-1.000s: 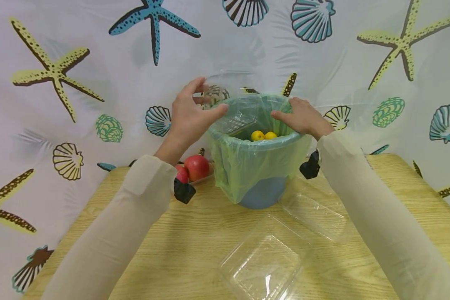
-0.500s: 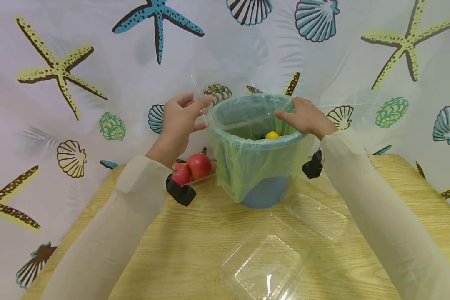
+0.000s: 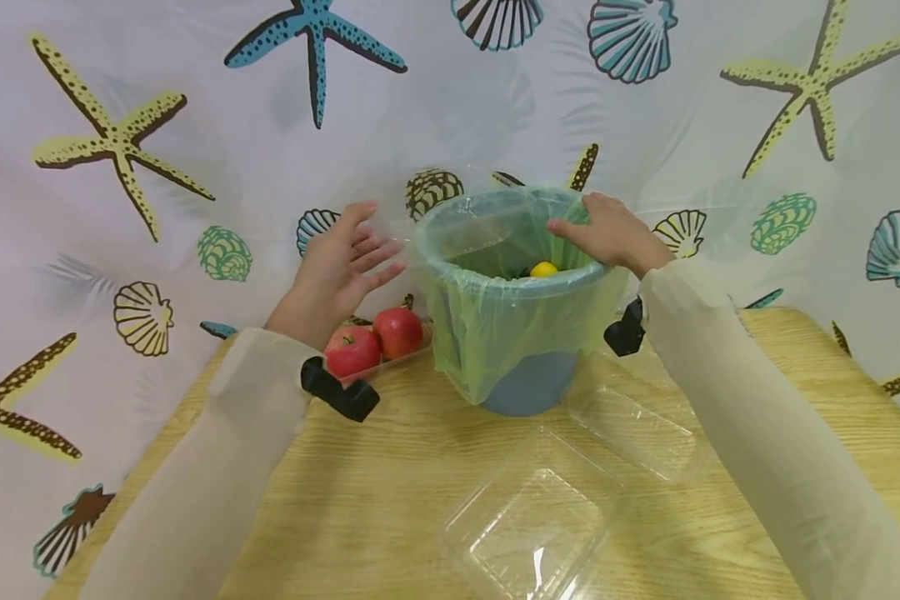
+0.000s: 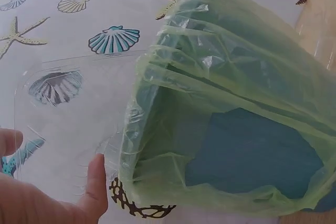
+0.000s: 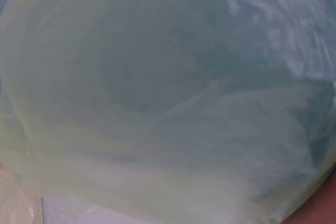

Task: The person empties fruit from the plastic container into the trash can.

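A blue bin (image 3: pixel 528 387) lined with a thin green plastic bag (image 3: pixel 521 325) stands on the table. My right hand (image 3: pixel 615 233) grips its right rim, thumb on the inner side. To the left of the bin, my left hand (image 3: pixel 337 271) is held up with fingers extended and apart. In the left wrist view, a clear plastic container (image 4: pixel 68 119) lies behind my left fingers and reaches past the bin's rim; its outline is faint in the head view. One yellow fruit (image 3: pixel 543 269) shows inside the bin. Pale plastic fills the right wrist view.
Two red apples, one nearer (image 3: pixel 352 351) and one behind (image 3: pixel 398 332), sit in a clear tray (image 3: pixel 401 361) left of the bin. Two empty clear containers, front (image 3: pixel 536 533) and right (image 3: pixel 637 429), lie on the wooden table (image 3: pixel 375 492). A patterned curtain (image 3: pixel 450 100) hangs behind.
My left hand has drawn back left and down from the bin's rim, its fingers spreading away from the clear container. One yellow fruit shows now instead of two. My right hand stays on the rim.
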Demonstrator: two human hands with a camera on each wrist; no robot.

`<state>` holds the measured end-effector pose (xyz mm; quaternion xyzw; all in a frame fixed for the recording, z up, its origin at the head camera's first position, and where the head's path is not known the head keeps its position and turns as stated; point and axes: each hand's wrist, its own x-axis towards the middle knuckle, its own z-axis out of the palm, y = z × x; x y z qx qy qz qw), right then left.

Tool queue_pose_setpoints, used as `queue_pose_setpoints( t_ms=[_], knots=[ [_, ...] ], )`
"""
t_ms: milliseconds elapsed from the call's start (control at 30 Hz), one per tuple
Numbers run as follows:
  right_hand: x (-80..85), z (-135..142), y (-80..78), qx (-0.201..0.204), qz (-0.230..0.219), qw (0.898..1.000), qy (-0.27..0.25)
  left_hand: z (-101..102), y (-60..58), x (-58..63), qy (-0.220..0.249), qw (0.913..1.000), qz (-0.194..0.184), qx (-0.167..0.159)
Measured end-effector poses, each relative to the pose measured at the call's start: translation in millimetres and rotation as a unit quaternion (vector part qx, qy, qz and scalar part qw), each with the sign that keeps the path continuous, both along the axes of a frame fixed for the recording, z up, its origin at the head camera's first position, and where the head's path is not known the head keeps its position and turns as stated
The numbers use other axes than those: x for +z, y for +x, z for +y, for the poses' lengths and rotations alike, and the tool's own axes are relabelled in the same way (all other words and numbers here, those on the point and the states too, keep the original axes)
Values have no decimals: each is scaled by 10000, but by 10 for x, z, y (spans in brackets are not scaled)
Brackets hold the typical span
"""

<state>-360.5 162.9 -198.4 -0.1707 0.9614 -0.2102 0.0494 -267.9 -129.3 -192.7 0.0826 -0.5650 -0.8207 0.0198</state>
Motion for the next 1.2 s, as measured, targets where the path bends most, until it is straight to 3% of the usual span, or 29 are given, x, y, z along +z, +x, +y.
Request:
queue_pose_setpoints(
  t_ms=[133, 333, 733, 1200],
  knots=[
    [14, -6, -5, 32, 2, 10000, 2, -87, 73, 5, 201, 9995, -61, -229],
    [12, -14, -4, 33, 15, 10000, -4, -246, 212, -57, 859, 9955, 16, -388],
    [11, -33, 13, 64, -24, 10000, 33, -673, 479, -368, 1589, 9852, 184, -612],
    [15, 0, 12, 45, -66, 10000, -11, -900, 681, -693, 1950, 9795, 246, -443]
  ],
)
